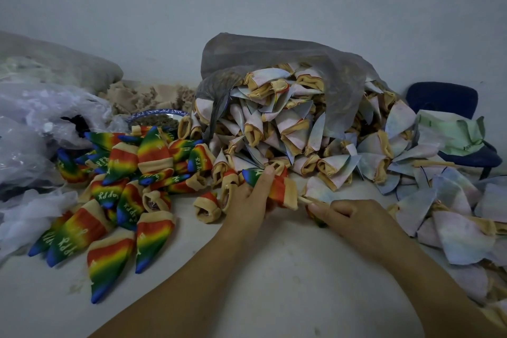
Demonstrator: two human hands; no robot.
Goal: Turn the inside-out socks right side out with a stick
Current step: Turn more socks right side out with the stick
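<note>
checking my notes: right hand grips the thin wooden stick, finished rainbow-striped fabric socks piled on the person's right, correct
No: the head view shows the rainbow-striped fabric socks piled on the person's left. The right hand does grip the thin wooden stick.

Both forearms were bare up to the lower frame edge. Left hand [247, 199] and right hand [356, 218] were bare too. Nails were short and rounded, seen best on left index.

A rainbow sock [282, 191] sheathes the stick [303, 200], seemingly turned.
</note>
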